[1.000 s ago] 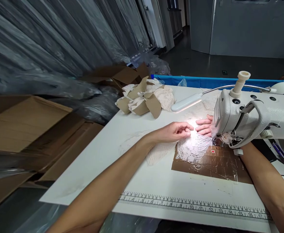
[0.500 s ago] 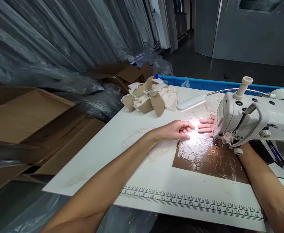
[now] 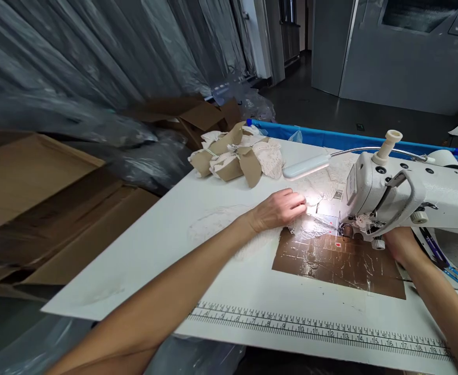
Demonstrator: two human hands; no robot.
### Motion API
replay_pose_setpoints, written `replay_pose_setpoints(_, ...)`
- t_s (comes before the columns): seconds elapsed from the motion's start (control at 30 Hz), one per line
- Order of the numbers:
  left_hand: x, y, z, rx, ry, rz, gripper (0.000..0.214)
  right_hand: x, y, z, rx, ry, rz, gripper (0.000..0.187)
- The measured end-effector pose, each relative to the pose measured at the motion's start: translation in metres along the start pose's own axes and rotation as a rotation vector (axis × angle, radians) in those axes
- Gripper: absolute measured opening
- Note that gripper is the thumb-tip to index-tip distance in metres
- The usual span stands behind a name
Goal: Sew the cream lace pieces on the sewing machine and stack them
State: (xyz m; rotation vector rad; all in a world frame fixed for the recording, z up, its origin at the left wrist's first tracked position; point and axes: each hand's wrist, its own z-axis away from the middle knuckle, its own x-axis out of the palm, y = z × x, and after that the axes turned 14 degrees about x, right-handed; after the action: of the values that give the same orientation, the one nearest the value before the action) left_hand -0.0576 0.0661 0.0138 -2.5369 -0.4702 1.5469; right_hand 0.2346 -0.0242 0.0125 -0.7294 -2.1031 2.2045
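My left hand (image 3: 285, 208) is closed on the edge of a white lace piece (image 3: 310, 230), left of the needle area. The lace stretches from my fingers to the presser foot of a white sewing machine (image 3: 393, 192), partly bunched under the bright lamp light. Only the back part of my right hand (image 3: 397, 244) shows, just right of the machine head; its fingers are hidden behind it. Beneath the lace front lies a brown taped sheet (image 3: 338, 268) on the table.
Bundles of lace tied with brown card (image 3: 232, 159) lie at the table's back left. A lamp (image 3: 307, 166) reaches over the work. A printed ruler (image 3: 314, 330) runs along the front edge. Blue-handled scissors (image 3: 457, 276) lie at right, and cardboard boxes (image 3: 76, 224) stand at left.
My left hand has closed on the lace, which is now drawn up and bunched. My right hand, previously flat with fingers spread left of the machine head, has pulled back to its right.
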Motion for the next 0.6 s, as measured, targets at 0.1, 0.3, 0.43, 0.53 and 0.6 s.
replay_pose_setpoints(0.1,0.003,-0.003,0.006,0.122,0.042,-0.039,0.035,-0.005,0.017,0.02,0.054,-0.087,0.169,0.021)
replay_pose_setpoints(0.3,0.003,-0.004,0.01,0.177,0.04,0.003,0.033,-0.003,0.024,0.041,-0.127,-0.05,0.322,0.021)
replay_pose_setpoints(0.43,0.004,-0.004,0.008,0.261,0.145,-0.091,0.031,-0.001,0.014,0.043,-0.196,-0.104,0.388,0.023)
replay_pose_setpoints(0.53,0.004,-0.004,0.007,0.282,0.184,-0.147,0.032,0.0,0.013,0.047,-0.25,-0.114,0.426,0.026)
replay_pose_setpoints(0.6,0.004,-0.004,0.008,0.288,0.188,-0.16,0.032,0.001,0.015,0.049,-0.288,-0.103,0.463,0.027)
